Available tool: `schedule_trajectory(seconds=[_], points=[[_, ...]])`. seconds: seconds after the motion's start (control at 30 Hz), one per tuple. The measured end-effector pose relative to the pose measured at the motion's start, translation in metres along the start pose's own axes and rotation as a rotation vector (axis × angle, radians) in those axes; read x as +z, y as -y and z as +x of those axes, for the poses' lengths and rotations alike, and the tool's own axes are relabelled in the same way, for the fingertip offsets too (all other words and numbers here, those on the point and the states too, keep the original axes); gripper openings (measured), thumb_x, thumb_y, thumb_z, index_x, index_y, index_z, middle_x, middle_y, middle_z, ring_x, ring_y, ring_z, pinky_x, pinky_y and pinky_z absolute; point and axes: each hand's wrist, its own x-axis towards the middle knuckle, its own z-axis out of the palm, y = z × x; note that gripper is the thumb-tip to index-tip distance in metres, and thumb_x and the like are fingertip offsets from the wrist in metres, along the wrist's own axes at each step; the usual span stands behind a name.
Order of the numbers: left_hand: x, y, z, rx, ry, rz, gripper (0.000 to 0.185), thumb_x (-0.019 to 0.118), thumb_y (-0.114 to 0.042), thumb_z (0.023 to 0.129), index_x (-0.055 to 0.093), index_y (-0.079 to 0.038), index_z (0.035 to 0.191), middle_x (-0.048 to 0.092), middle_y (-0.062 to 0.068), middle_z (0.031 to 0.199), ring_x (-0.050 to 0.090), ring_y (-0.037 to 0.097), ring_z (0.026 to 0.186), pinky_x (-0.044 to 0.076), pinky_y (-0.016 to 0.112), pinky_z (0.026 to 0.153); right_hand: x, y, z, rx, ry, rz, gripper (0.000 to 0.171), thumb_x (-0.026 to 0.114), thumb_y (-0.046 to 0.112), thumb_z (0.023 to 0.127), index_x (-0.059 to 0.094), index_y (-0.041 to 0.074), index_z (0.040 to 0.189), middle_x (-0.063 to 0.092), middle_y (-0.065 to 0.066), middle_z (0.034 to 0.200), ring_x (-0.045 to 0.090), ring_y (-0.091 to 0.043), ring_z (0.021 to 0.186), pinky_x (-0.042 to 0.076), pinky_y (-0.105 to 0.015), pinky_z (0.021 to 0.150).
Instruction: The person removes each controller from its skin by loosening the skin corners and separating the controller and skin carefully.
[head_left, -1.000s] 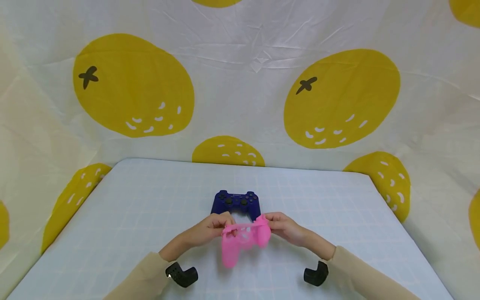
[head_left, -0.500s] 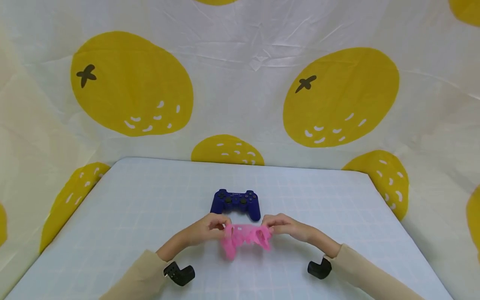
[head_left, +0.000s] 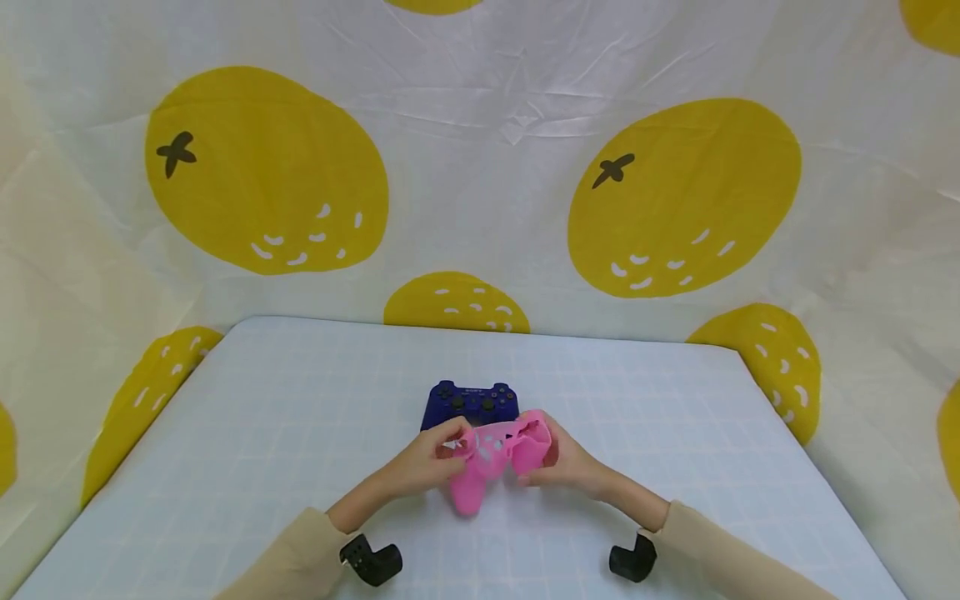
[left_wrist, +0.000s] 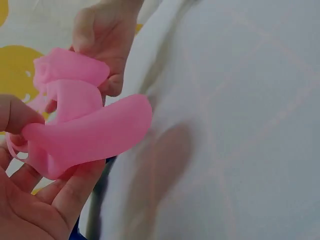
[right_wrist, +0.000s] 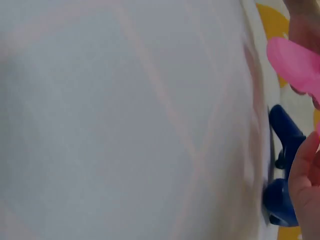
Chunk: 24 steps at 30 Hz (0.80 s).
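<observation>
A soft pink silicone controller cover [head_left: 490,454] is held up between both hands, above the table. My left hand [head_left: 427,461] pinches its left side; in the left wrist view the thumb lies on top of the pink cover [left_wrist: 95,131] with the fingers beneath. My right hand [head_left: 567,458] grips the right side, its thumb low and its fingers behind the cover, partly hidden. Just beyond lies a dark blue game controller [head_left: 471,403] on the table, its lower part hidden by the cover and hands. The right wrist view shows the blue controller [right_wrist: 286,150] resting flat.
A pale checked cloth covers the table [head_left: 315,392]. Behind and beside it hangs a white curtain [head_left: 480,183] printed with yellow fruit. Each sleeve carries a black wrist camera, the left camera [head_left: 372,562] and the right camera [head_left: 632,560].
Both hands have raised and turned the pink cover, so its right grip now tips up. The cover now hides the lower part of the blue controller, which stays in place.
</observation>
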Motion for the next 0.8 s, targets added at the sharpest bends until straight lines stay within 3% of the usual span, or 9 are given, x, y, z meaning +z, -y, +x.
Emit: schedule_trajectory(seconds=[0.13,0.27,0.37,0.47,0.63,0.8], points=[[0.003,-0.002,0.001,-0.123,-0.035,-0.014,0.015,0.054,-0.012,0.093,0.046,-0.011,0.106,0.051,0.007,0.103,0.056,0.014,0.08,0.048,0.026,0.062,0.004,-0.004,0.0,0.117,-0.128,0.003,0.073,0.066,0.002,0.086,0.021,-0.001,0.143,0.047,-0.013,0.129,0.058,-0.007,0.106,0.053,-0.023,0.085],[-0.001,0.002,-0.002,-0.22,-0.09,-0.027,0.036,0.064,-0.026,0.092,0.043,-0.016,0.12,0.056,0.012,0.118,0.058,0.018,0.087,0.049,0.03,0.07,0.002,-0.006,-0.002,0.206,-0.189,0.055,0.074,0.067,0.002,0.085,0.023,-0.005,0.144,0.047,-0.026,0.134,0.061,-0.009,0.105,0.053,-0.022,0.084],[-0.006,0.006,-0.004,-0.256,-0.107,-0.069,0.056,0.07,-0.027,0.088,0.038,-0.016,0.133,0.061,0.017,0.118,0.064,0.021,0.093,0.05,0.031,0.076,-0.001,-0.007,-0.006,0.265,-0.159,0.079,0.078,0.069,0.001,0.084,0.021,-0.008,0.145,0.052,-0.029,0.131,0.063,-0.01,0.101,0.054,-0.023,0.083],[-0.011,0.008,-0.007,-0.267,-0.103,-0.107,0.07,0.073,-0.023,0.085,0.033,-0.009,0.14,0.068,0.016,0.104,0.067,0.018,0.087,0.052,0.029,0.072,-0.003,-0.006,-0.011,0.319,-0.112,0.081,0.079,0.069,0.0,0.083,0.019,-0.01,0.145,0.055,-0.027,0.129,0.064,-0.012,0.1,0.054,-0.025,0.083],[-0.014,0.009,-0.011,-0.287,-0.138,-0.151,0.069,0.072,-0.013,0.085,0.033,0.005,0.138,0.07,0.016,0.096,0.064,0.01,0.078,0.05,0.025,0.068,-0.003,-0.004,-0.017,0.389,-0.085,0.04,0.079,0.07,0.003,0.084,0.021,-0.014,0.144,0.055,-0.023,0.128,0.06,-0.013,0.102,0.053,-0.024,0.085],[-0.012,0.005,-0.012,-0.334,-0.203,-0.174,0.069,0.072,-0.013,0.084,0.035,0.005,0.14,0.069,0.019,0.103,0.066,0.013,0.087,0.052,0.025,0.075,0.0,-0.001,-0.017,0.394,-0.062,0.005,0.074,0.069,0.002,0.083,0.027,-0.014,0.142,0.057,-0.021,0.126,0.059,-0.014,0.103,0.054,-0.026,0.085]])
